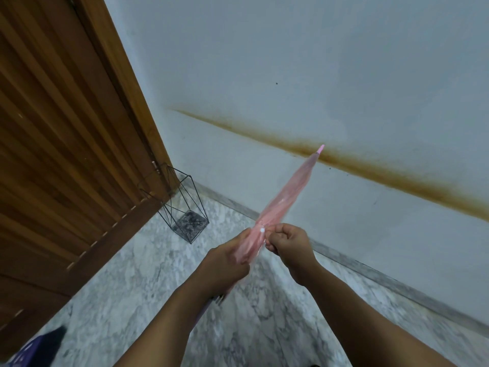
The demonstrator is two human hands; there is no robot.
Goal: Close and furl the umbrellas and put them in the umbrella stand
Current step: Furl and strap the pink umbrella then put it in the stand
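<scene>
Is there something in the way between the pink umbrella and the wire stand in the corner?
Nothing visible. The pink umbrella is held in both hands, and only bare marble floor lies between it and the wire stand, which looks empty.

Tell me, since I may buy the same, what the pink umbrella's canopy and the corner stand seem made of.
The umbrella canopy looks like thin translucent pink plastic: glossy, and the wall stain shows faintly through near its tip. The stand looks like thin black metal wire, an open frame with a dark speckled base, possibly stone; that part is unclear.
</scene>
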